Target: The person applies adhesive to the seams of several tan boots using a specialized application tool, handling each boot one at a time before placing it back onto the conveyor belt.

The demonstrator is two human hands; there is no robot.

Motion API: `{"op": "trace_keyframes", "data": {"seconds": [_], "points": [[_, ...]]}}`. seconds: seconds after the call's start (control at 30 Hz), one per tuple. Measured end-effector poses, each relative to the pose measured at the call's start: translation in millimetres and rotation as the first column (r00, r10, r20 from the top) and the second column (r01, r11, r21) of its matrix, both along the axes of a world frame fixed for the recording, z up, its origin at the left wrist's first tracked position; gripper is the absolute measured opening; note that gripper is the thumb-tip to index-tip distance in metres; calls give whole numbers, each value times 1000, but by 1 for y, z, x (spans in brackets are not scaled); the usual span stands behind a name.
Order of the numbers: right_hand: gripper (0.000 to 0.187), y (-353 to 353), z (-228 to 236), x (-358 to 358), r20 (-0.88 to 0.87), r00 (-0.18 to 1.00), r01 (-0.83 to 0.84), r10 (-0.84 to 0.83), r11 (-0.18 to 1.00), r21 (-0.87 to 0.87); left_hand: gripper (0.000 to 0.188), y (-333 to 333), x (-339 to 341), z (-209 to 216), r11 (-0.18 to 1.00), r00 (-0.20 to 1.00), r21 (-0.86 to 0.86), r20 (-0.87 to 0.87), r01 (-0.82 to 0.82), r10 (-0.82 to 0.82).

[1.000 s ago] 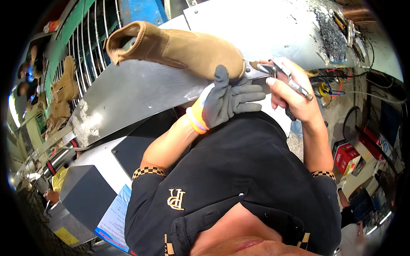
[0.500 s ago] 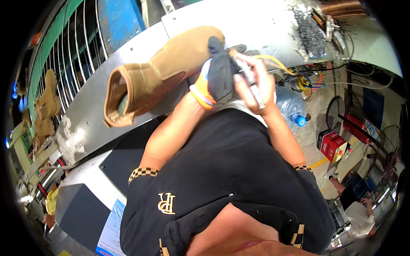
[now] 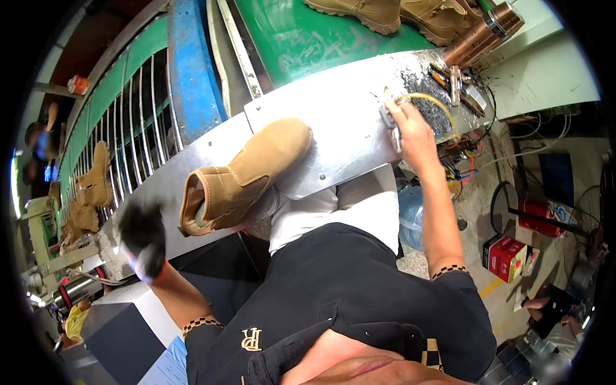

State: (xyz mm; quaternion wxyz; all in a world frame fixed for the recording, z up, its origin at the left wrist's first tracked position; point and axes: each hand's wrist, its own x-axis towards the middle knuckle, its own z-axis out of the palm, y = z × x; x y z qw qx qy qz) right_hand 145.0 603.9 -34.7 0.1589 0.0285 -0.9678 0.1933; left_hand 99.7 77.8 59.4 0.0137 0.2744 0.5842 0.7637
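Note:
A tan suede ankle boot lies on its side on the metal bench, its toe pointing to the upper right and its opening to the lower left. Beyond the opening, at the bench's left, is my left hand in a dark glove, smeared by motion and apart from the boot. My right hand is closed around a slim silver hand tool, held above the bench to the right of the boot. From near that hand a yellow hose arcs toward the bench's right edge. My fingers cover part of the tool.
Several tan boots stand on the green belt behind the bench. At the bench's right end are a copper-coloured flask, small hand tools and a dark rough patch. More boots stand left, by metal bars.
Both hands have come away from the boot. My left hand has swung to the left; my right hand has moved up and right with the tool. The boot now lies unheld on the bench.

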Motion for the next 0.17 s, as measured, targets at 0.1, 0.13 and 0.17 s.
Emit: {"op": "trace_keyframes", "data": {"seconds": [0.1,0.13,0.17], "points": [[76,18,-10,-20,0,997,74,-75,984,165,66,44,-31,31,537,992,-843,-86,-21,-96],[80,15,-15,-23,-47,994,104,-100,990,93,64,56,-27,29,466,991,-880,36,91,-127],[84,8,-21,-25,-90,988,130,-128,991,19,64,57,-28,34,456,992,-887,25,78,-120]]}}
